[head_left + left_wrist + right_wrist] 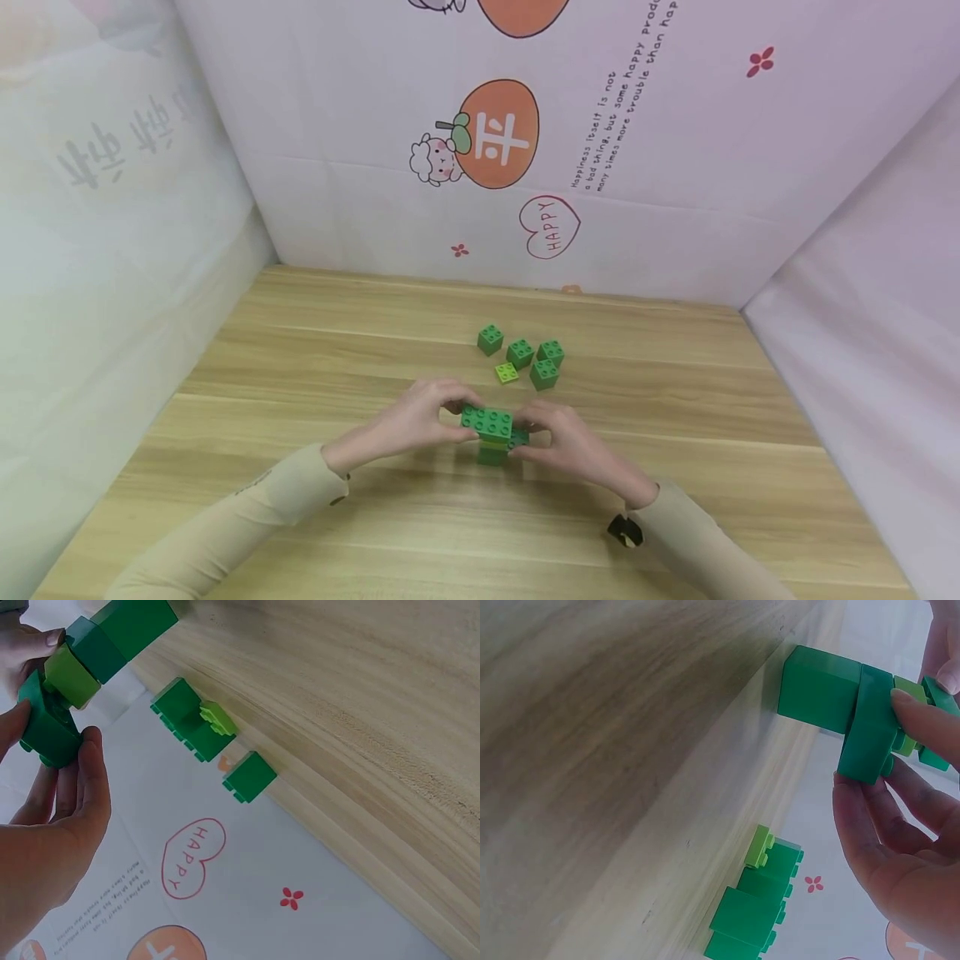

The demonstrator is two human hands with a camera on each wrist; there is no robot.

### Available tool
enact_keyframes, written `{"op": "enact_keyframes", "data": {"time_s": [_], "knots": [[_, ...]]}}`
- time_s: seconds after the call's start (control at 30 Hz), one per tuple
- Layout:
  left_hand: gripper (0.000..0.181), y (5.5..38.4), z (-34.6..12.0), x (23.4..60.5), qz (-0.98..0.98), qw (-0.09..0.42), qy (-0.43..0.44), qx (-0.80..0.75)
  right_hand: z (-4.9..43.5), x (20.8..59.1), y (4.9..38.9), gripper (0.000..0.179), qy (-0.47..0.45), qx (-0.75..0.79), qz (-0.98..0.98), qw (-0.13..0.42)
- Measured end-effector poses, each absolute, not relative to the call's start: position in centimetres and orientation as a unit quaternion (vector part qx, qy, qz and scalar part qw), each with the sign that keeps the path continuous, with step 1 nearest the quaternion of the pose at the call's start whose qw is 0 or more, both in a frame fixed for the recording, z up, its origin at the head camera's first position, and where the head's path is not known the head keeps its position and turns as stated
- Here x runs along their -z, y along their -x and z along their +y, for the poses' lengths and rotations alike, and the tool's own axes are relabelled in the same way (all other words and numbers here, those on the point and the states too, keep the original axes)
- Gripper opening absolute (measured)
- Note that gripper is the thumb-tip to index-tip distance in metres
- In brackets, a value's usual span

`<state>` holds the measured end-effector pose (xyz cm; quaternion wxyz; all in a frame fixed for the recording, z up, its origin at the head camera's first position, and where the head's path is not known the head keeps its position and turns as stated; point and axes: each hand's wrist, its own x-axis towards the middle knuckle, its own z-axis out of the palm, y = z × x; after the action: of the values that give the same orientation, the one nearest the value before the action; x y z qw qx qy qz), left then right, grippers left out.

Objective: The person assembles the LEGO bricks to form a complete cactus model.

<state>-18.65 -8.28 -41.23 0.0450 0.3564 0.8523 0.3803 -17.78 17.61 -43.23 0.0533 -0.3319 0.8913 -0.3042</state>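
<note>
Between both hands is a stack of toy building bricks: a green block (819, 686) at the bottom, a darker green brick (870, 724) jutting sideways, a lime brick (71, 677) above it, and a long green brick (487, 422) on top. My left hand (427, 417) grips the top brick by its end, thumb on one side and fingers on the other. In the left wrist view that brick looks slightly tilted against the lime one. My right hand (566, 437) pinches the jutting end of the darker brick. Whether the bottom block touches the table cannot be told.
Beyond the hands, several loose green bricks (491, 339) stand studs up on the wooden table (300, 350). A thin lime brick (507, 372) lies in front of them. Printed white cloth (360, 217) walls off the back and both sides.
</note>
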Motion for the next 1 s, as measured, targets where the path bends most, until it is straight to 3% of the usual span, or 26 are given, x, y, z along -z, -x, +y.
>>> {"op": "enact_keyframes", "data": {"time_s": [0.47,1.0], "knots": [[0.032,18.47,-8.49,41.39,0.851,0.024,-0.358,-0.384,17.53,43.16,17.68,0.030,0.332,0.304,0.892,0.051],[0.034,18.63,-8.18,41.15,0.860,0.045,-0.348,-0.370,17.46,43.10,17.64,0.029,0.332,0.302,0.892,0.048]]}}
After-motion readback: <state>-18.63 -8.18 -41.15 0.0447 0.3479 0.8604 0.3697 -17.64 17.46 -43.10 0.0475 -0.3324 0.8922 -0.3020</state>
